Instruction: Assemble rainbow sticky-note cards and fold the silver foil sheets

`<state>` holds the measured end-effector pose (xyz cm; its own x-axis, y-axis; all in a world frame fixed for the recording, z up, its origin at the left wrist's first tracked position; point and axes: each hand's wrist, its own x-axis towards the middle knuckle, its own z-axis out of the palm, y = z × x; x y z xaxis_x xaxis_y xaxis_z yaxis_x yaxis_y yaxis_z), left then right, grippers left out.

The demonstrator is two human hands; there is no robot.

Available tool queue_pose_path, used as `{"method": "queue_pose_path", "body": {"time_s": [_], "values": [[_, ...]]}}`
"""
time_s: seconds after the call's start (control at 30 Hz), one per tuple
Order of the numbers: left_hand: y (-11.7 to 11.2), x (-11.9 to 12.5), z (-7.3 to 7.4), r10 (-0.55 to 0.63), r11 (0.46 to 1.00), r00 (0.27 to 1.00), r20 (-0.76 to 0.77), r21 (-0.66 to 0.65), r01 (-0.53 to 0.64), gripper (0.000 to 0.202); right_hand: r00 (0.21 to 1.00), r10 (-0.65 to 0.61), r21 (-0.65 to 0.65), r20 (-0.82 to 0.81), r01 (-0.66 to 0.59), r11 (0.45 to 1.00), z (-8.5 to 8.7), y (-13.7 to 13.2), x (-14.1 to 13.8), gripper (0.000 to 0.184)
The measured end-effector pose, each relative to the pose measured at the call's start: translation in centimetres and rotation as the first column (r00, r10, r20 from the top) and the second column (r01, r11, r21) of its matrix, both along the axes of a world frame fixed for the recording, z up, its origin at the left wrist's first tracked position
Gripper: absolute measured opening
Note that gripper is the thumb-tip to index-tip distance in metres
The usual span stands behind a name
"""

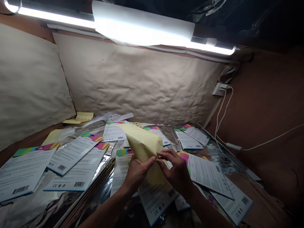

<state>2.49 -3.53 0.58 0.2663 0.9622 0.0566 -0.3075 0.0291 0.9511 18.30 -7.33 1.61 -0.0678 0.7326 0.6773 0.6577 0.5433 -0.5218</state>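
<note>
A yellow sheet (142,148), curled into a cone, was pinched between the left hand (137,174) and the right hand (173,171), fingertips pressed together on it, above the middle of printed cards (209,172) scattered over silver foil (169,137).

Printed cards (73,158) lie on foil sleeves (47,205) spread across the desk (266,202). Behind the desk rises a paper-lined wall (133,85), with a wall socket (219,89) to the right and sticky notes (79,118) on the far left.
</note>
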Motion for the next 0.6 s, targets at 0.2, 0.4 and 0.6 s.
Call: {"method": "queue_pose_path", "body": {"time_s": [0.2,0.4,0.6], "values": [[-0.5,0.1,0.3,0.081,0.995,0.993,-0.086,0.061,-0.076,0.035,0.999,0.004,0.018,0.046,-0.004,1.0,0.2,-0.4,-0.3,0.022],[-1.0,0.1,0.2,0.164,0.955,0.938,-0.306,0.287,-0.073,0.022,0.999,-0.048,0.006,0.01,0.048,0.999,0.3,-0.6,0.2,0.019],[-1.1,0.1,-0.4,0.183,0.949,0.928,-0.325,0.304,-0.08,0.018,0.998,-0.056,0.012,-0.037,0.057,0.998,0.3,-0.5,0.1,0.018]]}}
